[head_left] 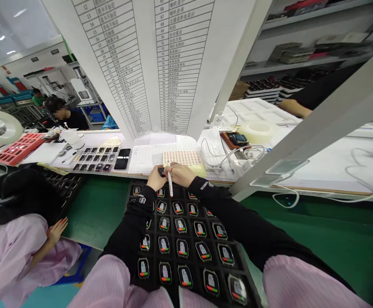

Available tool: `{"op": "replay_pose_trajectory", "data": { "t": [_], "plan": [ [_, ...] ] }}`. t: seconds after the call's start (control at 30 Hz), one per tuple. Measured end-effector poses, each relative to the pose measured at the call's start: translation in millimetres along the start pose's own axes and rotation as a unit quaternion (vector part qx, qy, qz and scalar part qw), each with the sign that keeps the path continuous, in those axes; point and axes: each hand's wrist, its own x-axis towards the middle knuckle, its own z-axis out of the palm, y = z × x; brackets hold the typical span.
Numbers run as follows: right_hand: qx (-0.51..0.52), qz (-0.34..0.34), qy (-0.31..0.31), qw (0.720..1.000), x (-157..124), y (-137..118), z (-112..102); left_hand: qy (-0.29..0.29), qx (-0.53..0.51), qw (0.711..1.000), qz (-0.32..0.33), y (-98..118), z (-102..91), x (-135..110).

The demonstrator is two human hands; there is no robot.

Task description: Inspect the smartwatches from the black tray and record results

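Note:
My left hand (155, 178) is closed around a small dark smartwatch (161, 172), much of it covered by fingers. My right hand (180, 174) meets it at the watch and grips a white marker pen (170, 186), its red end pointing down toward me. Below both hands lies a black compartment tray (173, 217) with several smartwatches, such as this watch (182, 248), their screens lit with white text and a green and orange bar. Just beyond my hands is a yellowish sheet of small red stickers (186, 158).
A black phone (122, 159) lies left of some printed forms (144, 157), beside a clear tray of small dark parts (93, 159). White chargers and cables (217, 149) sit at right, near a slanted metal post (289, 124). A co-worker in pink (22, 244) sits at left.

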Motion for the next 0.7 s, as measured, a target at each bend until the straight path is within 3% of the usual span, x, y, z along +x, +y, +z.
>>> {"op": "replay_pose_trajectory", "data": {
  "t": [0.1,0.2,0.33,0.5,0.6,0.7],
  "plan": [
    [0.057,0.025,0.034,0.997,-6,2,-4,0.006,-0.026,1.0,0.014,-1,2.4,-3],
    [0.186,0.132,0.093,0.969,-13,4,-1,0.016,-0.048,0.998,0.038,-2,7.8,-9],
    [0.299,0.217,0.04,0.928,-20,2,6,0.056,-0.005,0.996,0.073,1,16.4,-21],
    [0.217,0.265,0.079,0.936,-19,13,-9,0.054,0.008,0.994,0.092,0,20.4,-34],
    [0.129,0.304,0.115,0.937,-8,31,-24,0.057,0.019,0.997,0.051,-11,15.9,-41],
    [0.061,0.334,0.113,0.934,4,45,-32,0.055,0.049,0.997,0.014,-29,1.0,-45]
  ]
}}
